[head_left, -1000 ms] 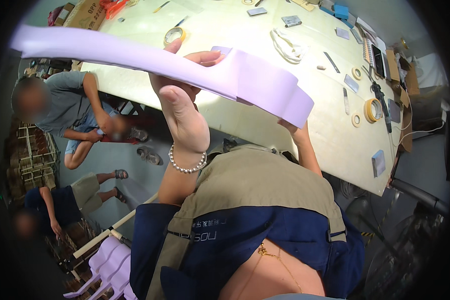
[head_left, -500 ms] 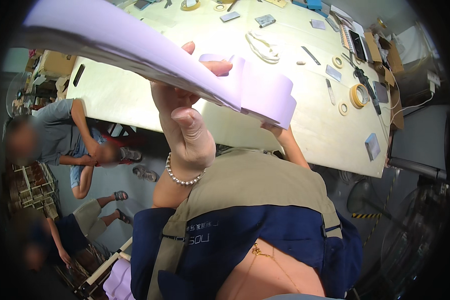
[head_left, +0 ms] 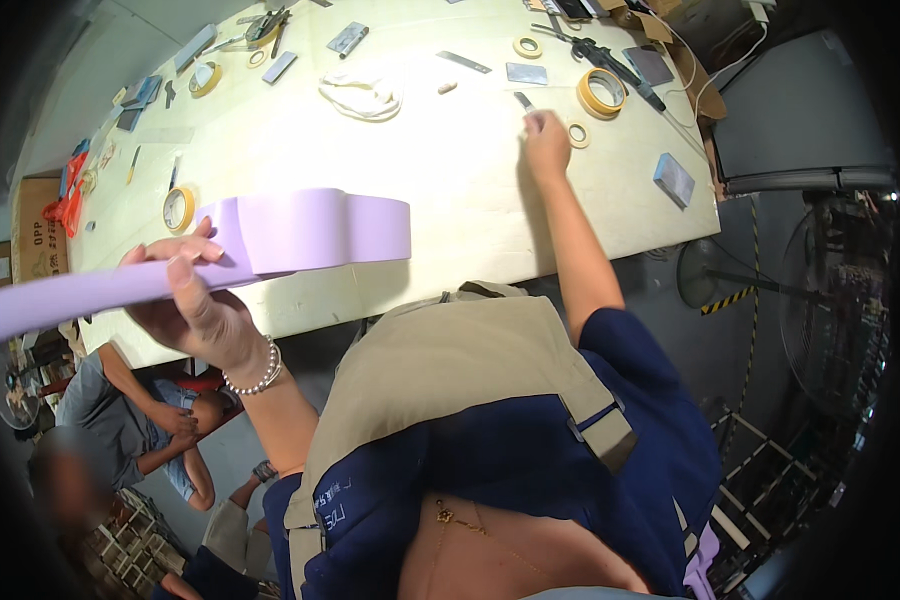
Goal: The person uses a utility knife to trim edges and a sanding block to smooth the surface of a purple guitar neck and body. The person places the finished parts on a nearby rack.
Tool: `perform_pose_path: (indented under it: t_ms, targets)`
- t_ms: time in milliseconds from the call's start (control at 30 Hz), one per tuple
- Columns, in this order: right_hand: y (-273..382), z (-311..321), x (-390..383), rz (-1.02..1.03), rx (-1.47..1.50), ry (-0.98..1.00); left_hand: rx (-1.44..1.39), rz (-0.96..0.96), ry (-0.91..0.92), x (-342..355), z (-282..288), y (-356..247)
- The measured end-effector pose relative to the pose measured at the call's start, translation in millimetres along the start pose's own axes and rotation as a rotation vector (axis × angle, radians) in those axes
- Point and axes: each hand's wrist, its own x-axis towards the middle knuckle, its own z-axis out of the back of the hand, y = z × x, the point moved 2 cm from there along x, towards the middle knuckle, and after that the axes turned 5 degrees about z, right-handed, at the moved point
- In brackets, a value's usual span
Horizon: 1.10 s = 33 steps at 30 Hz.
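— Hands first; what do you have on your feed?

— Left hand [head_left: 195, 300] is wrapped around a long lilac strip [head_left: 270, 240], fingers curled over its top edge, thumb underneath; I read that as a carrying grip, keeping the floppy length up off the worktable [head_left: 450, 200]; one end trails out past the table's left side, the other curves above its near edge.

— And the right?

— Right hand [head_left: 545, 135] is stretched far across the table, fingertips pinched narrow around a small dark blade-like tool [head_left: 523, 100]; whether it is lifted or only touched I cannot tell; a small tape ring [head_left: 578, 134] sits just beside the knuckles, a bigger yellow tape roll [head_left: 601, 92] near it.

— Anything else around?

— White cord bundle [head_left: 362, 95] mid-table; another tape roll [head_left: 179, 209] close to the strip; a seated person [head_left: 130, 420] low at left, apart from my hands.
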Motion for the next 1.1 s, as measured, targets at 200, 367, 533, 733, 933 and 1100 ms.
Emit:
perform_pose_path:
  t_ms: [200, 367, 533, 733, 933, 1100]
  targets:
    - [-27, -22, 59, -0.094, -0.449, 0.198, 0.064, 0.057, 0.042, -1, -6, 17]
    - [2, -24, 58, 0.034, 0.344, 0.400, -0.090, -0.012, 0.111, 6, -1, 18]
    - [187, 65, -36, 0.438, 0.740, 0.500, -0.174, -0.161, 0.275, 34, 4, -12]
    - [272, 110, -101, 0.935, 0.514, 0.301, -0.194, -0.111, 0.542, 47, -11, -22]
    - [279, 105, -112, 1.076, 0.355, 0.144, -0.185, -0.140, 0.567, 43, -20, -28]
    - [279, 96, -117, 1.095, 0.296, 0.036, -0.225, -0.139, 0.558, 42, -19, -22]
